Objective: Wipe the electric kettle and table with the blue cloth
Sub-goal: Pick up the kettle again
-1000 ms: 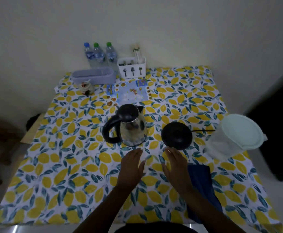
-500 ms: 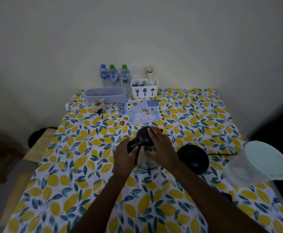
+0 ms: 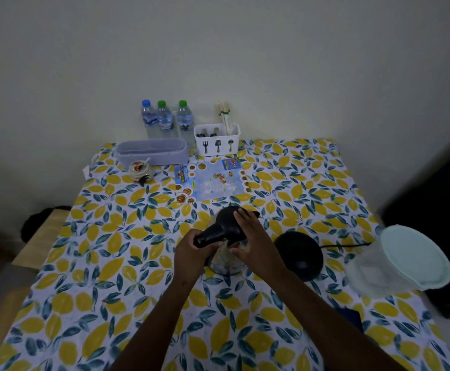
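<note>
Now both hands' grip (image 3: pixel 220 249) round kettle (image 3: pixel 228 236), cloth (image 3: pixel 351 315) well apart.

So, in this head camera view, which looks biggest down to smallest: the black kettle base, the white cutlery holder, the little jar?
1. Black kettle base.
2. White cutlery holder.
3. Little jar.
The base sits nearer the camera, so its lead may be exaggerated.

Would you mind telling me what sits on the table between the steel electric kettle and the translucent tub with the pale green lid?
The head view shows the round black kettle base, off the kettle, before the tub.
</note>
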